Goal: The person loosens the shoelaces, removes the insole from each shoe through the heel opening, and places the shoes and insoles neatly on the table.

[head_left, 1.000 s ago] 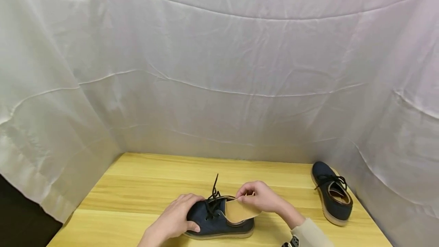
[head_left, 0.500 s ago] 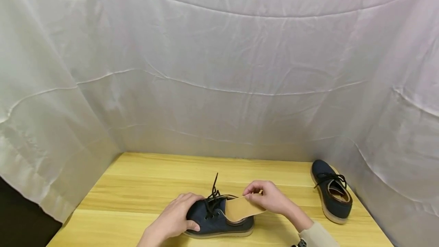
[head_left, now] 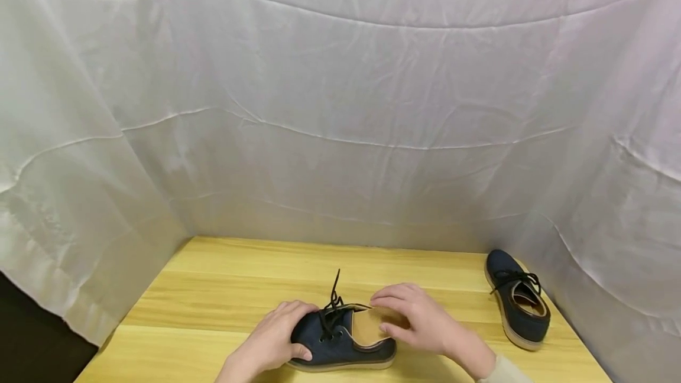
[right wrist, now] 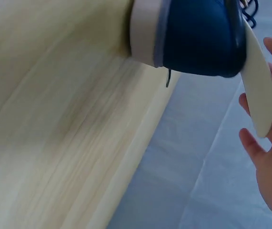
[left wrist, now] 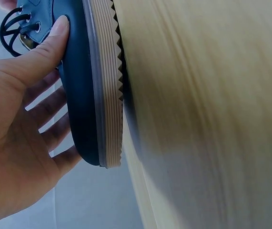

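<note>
Left hand (head_left: 272, 338) grips navy shoe (head_left: 330, 350) by the toe | right hand (head_left: 420, 319), spread loose, at tan insole (head_left: 367, 330) jutting past heel

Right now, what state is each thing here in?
Near shoe: upright, sole down.
Near laces: threaded, one end sticking up; knot unclear.
Insole: partly inside near shoe, rear end sticking out.
Far shoe: upright.
Far laces: seemingly tied.
Left hand: gripping near shoe's toe.
Right hand: loosely curved around insole's rear end, contact unclear.
</note>
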